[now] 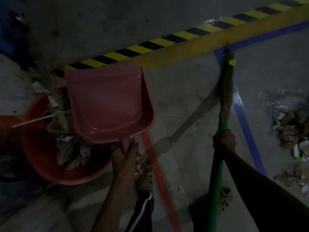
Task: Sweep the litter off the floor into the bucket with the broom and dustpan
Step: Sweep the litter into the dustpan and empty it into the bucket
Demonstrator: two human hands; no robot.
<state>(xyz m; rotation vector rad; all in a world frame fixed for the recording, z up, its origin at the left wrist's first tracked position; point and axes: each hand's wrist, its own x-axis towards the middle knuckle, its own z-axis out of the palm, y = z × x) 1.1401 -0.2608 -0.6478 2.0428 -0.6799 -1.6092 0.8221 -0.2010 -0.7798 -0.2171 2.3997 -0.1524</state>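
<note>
**Now: dustpan over bucket, tipping step**

Left hand [127,158] grips the handle of the pink dustpan [108,104], held above the red bucket [41,148], which already holds litter. The pan looks empty. Right hand [224,139] is curled round the green broom [219,148] shaft. To do this step well: tilt the lip down over the bucket and tap it, so nothing falls outside. Pan's long axis runs from the handle away to the far lip, mouth pointing away. Broom stands near upright, bristle end touching the floor beyond. More litter [291,128] lies on the floor, right.
</note>
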